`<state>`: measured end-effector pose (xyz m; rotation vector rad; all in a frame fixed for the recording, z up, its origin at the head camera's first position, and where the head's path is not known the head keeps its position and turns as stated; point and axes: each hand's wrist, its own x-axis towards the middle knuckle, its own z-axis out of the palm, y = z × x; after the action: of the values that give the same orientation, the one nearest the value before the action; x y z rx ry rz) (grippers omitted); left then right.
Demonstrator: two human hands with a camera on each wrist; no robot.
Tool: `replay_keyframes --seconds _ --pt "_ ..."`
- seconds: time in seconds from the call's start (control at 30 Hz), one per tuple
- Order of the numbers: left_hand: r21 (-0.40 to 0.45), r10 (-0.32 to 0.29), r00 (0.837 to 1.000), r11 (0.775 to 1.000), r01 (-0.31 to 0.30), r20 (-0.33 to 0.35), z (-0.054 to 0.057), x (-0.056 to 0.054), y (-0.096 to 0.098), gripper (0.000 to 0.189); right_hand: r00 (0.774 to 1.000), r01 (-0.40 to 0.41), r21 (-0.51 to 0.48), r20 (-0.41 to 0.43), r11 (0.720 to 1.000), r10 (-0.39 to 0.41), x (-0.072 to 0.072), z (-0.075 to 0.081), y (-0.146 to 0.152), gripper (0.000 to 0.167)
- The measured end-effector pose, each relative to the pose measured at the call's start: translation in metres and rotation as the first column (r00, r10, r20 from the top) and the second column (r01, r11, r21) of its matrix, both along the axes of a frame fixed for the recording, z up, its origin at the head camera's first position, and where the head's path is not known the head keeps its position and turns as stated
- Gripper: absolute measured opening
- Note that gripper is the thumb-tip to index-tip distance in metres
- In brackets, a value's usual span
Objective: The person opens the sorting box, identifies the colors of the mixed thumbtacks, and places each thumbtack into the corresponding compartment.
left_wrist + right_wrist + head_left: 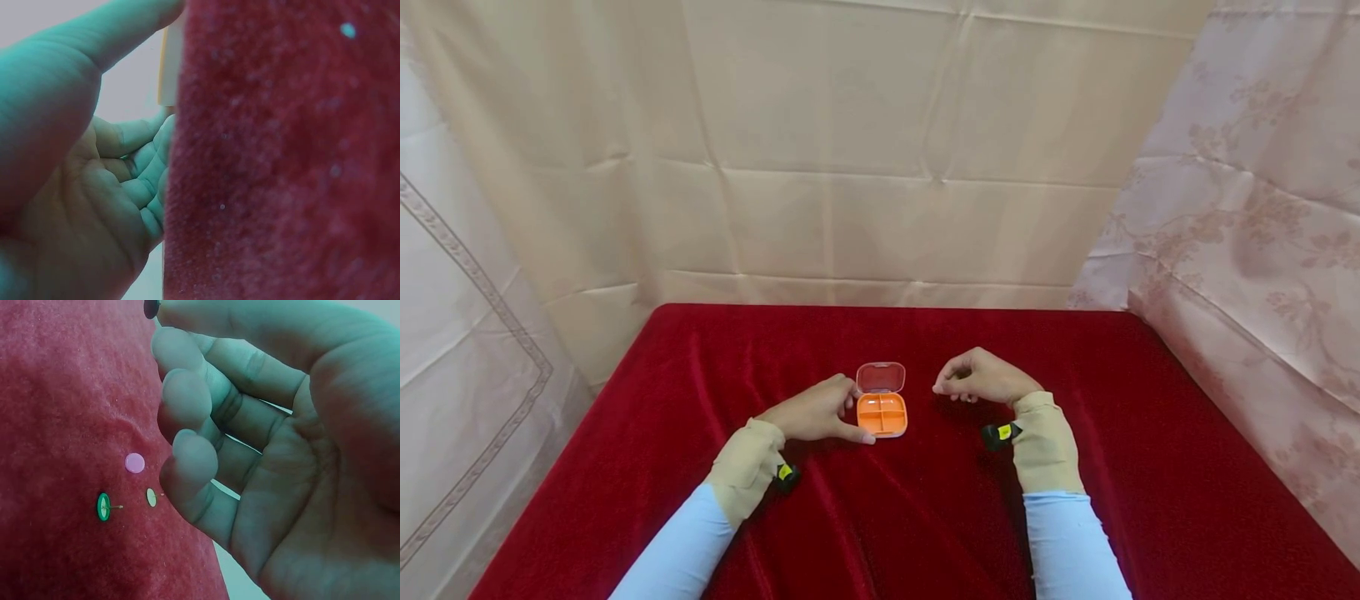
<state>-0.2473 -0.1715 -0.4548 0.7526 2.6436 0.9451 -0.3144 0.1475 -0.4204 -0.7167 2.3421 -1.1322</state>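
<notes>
Gripping the orange box (882, 413) by its left side with the left hand (818, 410), pressing the thumb at the near-left corner and curling the forefinger in at the far-left one, close to the hinge. Holding the box flat on the red cloth (910, 525), between the two hands and nearer the left. Displaying four compartments, with the clear lid (881, 377) standing raised from the far edge. Pinching a dark disc (150, 308) between thumb and forefinger of the right hand (988, 377) (cutting off at the top of the right wrist view, so hard to make out), and curling the other fingers loosely below. Holding that hand to the right of the box, apart from it. Showing, in the right wrist view, a green tack (104, 507) with point turned toward the fingers, a small pale tack (151, 498) and a pink disc (135, 463), all close together on the cloth. Wearing light blue sleeves (681, 542), beige wraps (745, 462) and black cameras (997, 436) with yellow labels at both wrists. Facing a beige curtain (880, 150), with a white curtain (467, 350) to the left and a floral curtain (1262, 192) to the right.
</notes>
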Motion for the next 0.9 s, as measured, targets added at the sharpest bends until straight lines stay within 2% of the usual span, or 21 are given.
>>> replay_keyframes --seconds 0.9 --pt "0.019 -0.006 1.000 1.000 0.006 0.002 -0.002 -0.002 0.000 0.065 1.000 -0.021 0.042 -0.011 0.999 0.022 0.005 0.003 -0.015 0.010"
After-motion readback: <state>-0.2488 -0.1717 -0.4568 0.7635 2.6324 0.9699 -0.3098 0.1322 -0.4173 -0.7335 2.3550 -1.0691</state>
